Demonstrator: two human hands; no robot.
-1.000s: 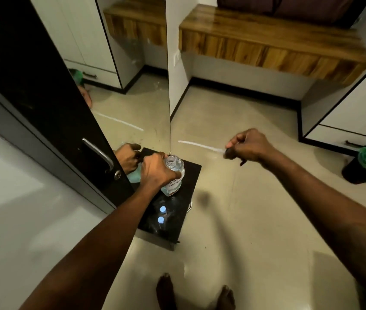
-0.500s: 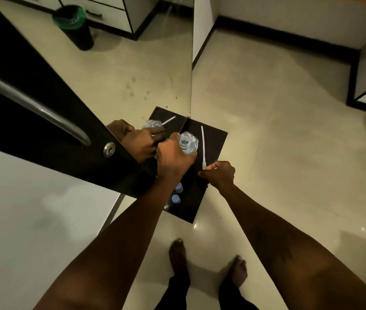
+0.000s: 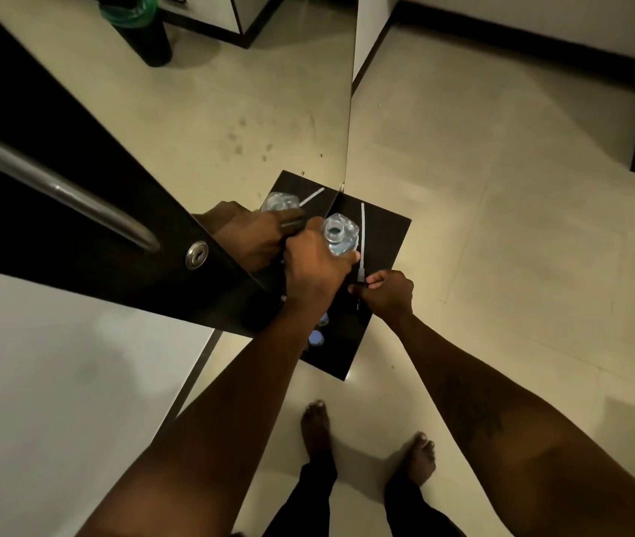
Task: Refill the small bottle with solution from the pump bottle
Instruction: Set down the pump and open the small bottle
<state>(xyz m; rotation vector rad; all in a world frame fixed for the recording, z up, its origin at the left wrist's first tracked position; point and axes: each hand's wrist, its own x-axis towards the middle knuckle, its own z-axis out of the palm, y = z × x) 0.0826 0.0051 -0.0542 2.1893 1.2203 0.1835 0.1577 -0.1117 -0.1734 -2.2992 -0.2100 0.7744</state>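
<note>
A clear pump bottle point(image 3: 341, 233) with its neck open stands on a small black shelf point(image 3: 385, 234) beside a mirror. My left hand point(image 3: 314, 267) is wrapped around the bottle's body. My right hand point(image 3: 385, 290) is closed on the pump head, and its white dip tube point(image 3: 362, 234) points away from me, just right of the bottle. Two small bottles with blue tops point(image 3: 316, 337) sit on the shelf under my left forearm, partly hidden.
A mirror point(image 3: 230, 122) on the left repeats the hands and bottle. A dark cupboard door with a metal handle point(image 3: 56, 188) and a lock point(image 3: 196, 254) is at left. Glossy tile floor point(image 3: 502, 226) surrounds the shelf; my bare feet point(image 3: 318, 432) are below.
My head tilted down over the shelf. My right hand swung the pump head and tube in from far right, close beside the bottle. My left hand kept hold of the bottle.
</note>
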